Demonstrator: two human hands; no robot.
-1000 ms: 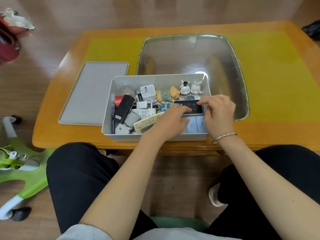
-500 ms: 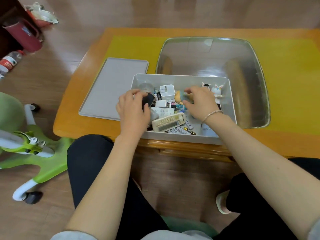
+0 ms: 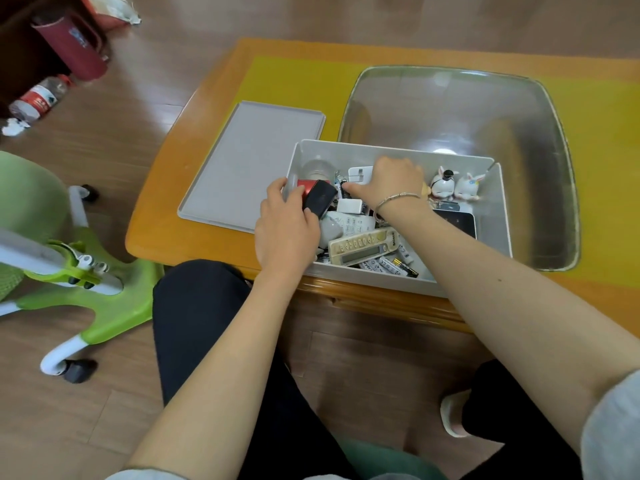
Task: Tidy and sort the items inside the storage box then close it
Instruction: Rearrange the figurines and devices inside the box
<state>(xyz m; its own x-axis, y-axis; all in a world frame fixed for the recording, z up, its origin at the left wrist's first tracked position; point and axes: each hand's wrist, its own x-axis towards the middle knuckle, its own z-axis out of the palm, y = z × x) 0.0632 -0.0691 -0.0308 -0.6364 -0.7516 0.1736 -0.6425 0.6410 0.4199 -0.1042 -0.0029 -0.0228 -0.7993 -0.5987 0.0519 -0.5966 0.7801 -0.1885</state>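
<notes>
Her left hand (image 3: pixel 285 225) grips a black case (image 3: pixel 320 199) lying at its one o'clock in the storage box (image 3: pixel 500 216). The right hand (image 3: pixel 388 185), at the case's three o'clock, curls over a white charger (image 3: pixel 360 173); whether it pinches, I cannot tell.

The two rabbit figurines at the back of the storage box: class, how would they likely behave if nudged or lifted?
The rabbit figurines stand upright on small bases, so a nudge would probably tip them. Their glossy finish suggests a hard, perhaps brittle material, and the thin ears look apt to chip. Being small, they are likely light; the storage box wall beside them might stop a fall.

Lid (image 3: pixel 256 164) on table (image 3: pixel 166 237), left of storage box (image 3: pixel 498 209)
</notes>
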